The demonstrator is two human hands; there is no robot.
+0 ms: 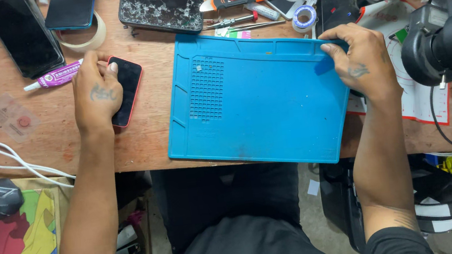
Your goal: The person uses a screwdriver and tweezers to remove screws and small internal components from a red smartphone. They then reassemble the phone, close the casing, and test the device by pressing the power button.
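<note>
A person's dark lap sat below a wooden bench [154,147] as the right hand [359,62] pinched the blue mat's [258,106] far corner; squaring it calls for a level pull. The left hand [96,91] gripped a red-edged phone [127,90], screen dark, beside the mat.

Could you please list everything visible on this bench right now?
Repair mat: one, blue, centre, overhanging the desk edge.
Small phone: one, red-edged, black face, left of mat.
Cracked phone: one, black, above mat.
Dark phones: two, top left.
Glue tube: one, purple-white, beside small phone.
Tape roll: one, clear, top left.
Microscope: one, black, right.
Left hand: on small phone.
Right hand: gripping mat's right edge.
</note>
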